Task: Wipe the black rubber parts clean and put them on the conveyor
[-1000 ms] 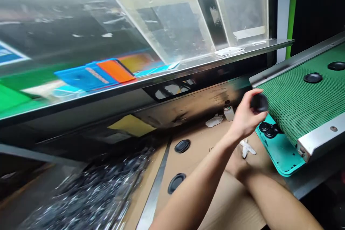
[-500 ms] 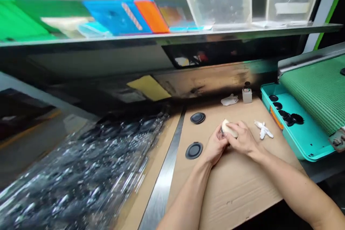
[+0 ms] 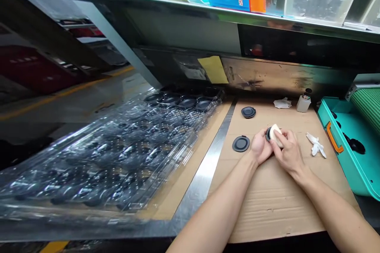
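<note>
A round black part [image 3: 268, 134], like the lids on the board, sits in my left hand [image 3: 261, 147], mostly covered. In my right hand [image 3: 287, 149] is a white pad [image 3: 275, 133], gripped by fingers and thumb and pressed against the black part's face. Both hands meet above the cardboard [image 3: 267, 201]. To their left lies a round black lid [image 3: 240, 143], with another black lid [image 3: 248, 112], seemingly stacked, farther back. A crumpled white cloth or paper [image 3: 316, 145] lies to the right of my right hand.
A clear plastic tray [image 3: 118, 142] with black round parts covers the left side. At the back stand a small bottle [image 3: 304, 102] and a crumpled white scrap [image 3: 282, 103]. A turquoise bin [image 3: 363, 162] holding black pieces is at right, beside a green conveyor [image 3: 368, 102]. A shelf edge [image 3: 184, 7] runs overhead.
My view has swung left, so more of the tray shows. The white pad now stands more tilted, and the black part's edge has come into sight in my left hand.
</note>
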Available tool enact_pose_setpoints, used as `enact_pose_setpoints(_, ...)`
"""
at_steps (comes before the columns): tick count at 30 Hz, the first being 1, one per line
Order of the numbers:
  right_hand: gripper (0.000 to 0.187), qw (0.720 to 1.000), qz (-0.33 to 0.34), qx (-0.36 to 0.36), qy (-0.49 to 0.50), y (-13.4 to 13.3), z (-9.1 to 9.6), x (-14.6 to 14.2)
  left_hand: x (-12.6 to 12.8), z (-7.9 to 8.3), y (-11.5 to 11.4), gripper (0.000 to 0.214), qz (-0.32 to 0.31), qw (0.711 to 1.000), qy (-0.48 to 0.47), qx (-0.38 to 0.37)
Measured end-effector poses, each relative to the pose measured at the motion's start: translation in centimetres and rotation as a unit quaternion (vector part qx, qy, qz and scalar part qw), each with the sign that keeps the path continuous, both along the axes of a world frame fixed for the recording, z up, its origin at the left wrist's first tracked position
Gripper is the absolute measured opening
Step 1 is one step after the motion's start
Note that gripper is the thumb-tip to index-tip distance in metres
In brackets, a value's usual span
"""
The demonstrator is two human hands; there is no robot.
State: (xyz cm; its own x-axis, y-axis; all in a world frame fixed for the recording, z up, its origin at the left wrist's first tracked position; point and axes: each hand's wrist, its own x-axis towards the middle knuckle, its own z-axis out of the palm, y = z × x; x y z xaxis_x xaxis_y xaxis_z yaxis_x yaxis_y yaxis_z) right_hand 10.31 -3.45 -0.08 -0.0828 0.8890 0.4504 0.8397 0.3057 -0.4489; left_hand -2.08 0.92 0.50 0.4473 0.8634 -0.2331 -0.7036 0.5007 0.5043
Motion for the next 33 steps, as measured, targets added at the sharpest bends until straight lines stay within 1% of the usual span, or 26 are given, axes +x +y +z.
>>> enact_pose_setpoints(2, 0.045, 0.999, -0.044, -0.006, -0.013, 0.4, 0.1, 0.0, 0.0, 0.0, 0.1, 0.029, -0.008, 1.000, -0.012, 0.000)
enact_pose_setpoints(3, 0.045, 0.998, -0.052, -0.010, -0.020, 0.4, 0.1, -0.1, 0.0, -0.1, 0.1, 0.033, -0.015, 1.000, -0.016, -0.006)
enact_pose_setpoints(4, 0.045, 0.999, -0.045, -0.013, -0.027, 0.4, 0.2, -0.1, 0.1, -0.1, 0.1, 0.036, -0.022, 1.000, -0.018, -0.015)
enact_pose_setpoints(6, 0.044, 0.999, -0.009, -0.020, -0.040, 0.3, 0.2, -0.3, 0.3, -0.3, 0.1, 0.042, -0.029, 0.999, -0.016, -0.032)
enact_pose_setpoints(7, 0.044, 0.999, -0.005, -0.022, -0.044, 0.2, 0.2, -0.3, 0.5, -0.3, 0.1, 0.043, -0.028, 0.999, -0.015, -0.035)
enact_pose_setpoints(10, 0.042, 0.997, -0.042, -0.028, -0.050, 0.0, 0.4, -0.4, 0.8, -0.5, 0.2, 0.043, -0.022, 0.999, -0.013, -0.034)
enact_pose_setpoints(11, 0.042, 0.997, -0.041, -0.028, -0.054, 0.0, 0.4, -0.4, 0.8, -0.6, 0.3, 0.043, -0.023, 0.999, -0.011, -0.037)
enact_pose_setpoints(14, 0.043, 0.997, -0.006, -0.029, -0.074, 0.0, 0.3, -0.4, 0.8, -0.7, 0.5, 0.042, -0.031, 0.998, -0.006, -0.047)
enact_pose_setpoints(17, 0.041, 0.995, -0.051, -0.027, -0.080, -0.1, -0.1, -0.6, 0.6, -0.8, 0.7, 0.039, -0.021, 0.999, -0.001, -0.035)
enact_pose_setpoints(18, 0.040, 0.995, -0.053, -0.020, -0.081, -0.2, -0.3, -0.7, 0.5, -0.8, 0.7, 0.038, -0.019, 0.999, 0.001, -0.038)
enact_pose_setpoints(21, 0.040, 0.996, 0.006, 0.015, -0.084, 0.1, -0.8, -0.5, 0.2, -0.9, 0.7, 0.040, -0.019, 0.998, -0.003, -0.059)
enact_pose_setpoints(22, 0.038, 0.996, 0.001, 0.025, -0.081, 0.4, -0.9, -0.1, 0.2, -0.9, 0.7, 0.041, -0.017, 0.998, -0.007, -0.060)
enact_pose_setpoints(24, 0.037, 0.997, -0.050, 0.039, -0.053, 1.2, -0.9, 1.1, 0.2, -0.9, 0.7, 0.042, -0.006, 0.998, -0.016, -0.053)
enact_pose_setpoints(26, 0.042, 0.996, -0.075, 0.053, -0.003, 1.8, -0.5, 2.4, 0.3, -1.0, 0.7, 0.043, 0.004, 0.998, -0.023, -0.051)
enact_pose_setpoints(28, 0.050, 0.997, -0.054, 0.045, 0.037, 1.8, 0.1, 3.5, 0.6, -1.0, 0.7, 0.045, 0.009, 0.998, -0.026, -0.051)
enact_pose_setpoints(31, 0.052, 0.999, 0.021, -0.031, 0.033, 0.9, 1.0, 4.2, 1.1, -1.0, 0.6, 0.045, 0.020, 0.999, -0.021, -0.044)
enact_pose_setpoints(33, 0.052, 0.995, 0.050, -0.080, 0.017, 0.6, 1.3, 4.5, 1.4, -1.2, 0.8, 0.044, 0.028, 0.999, -0.017, -0.038)
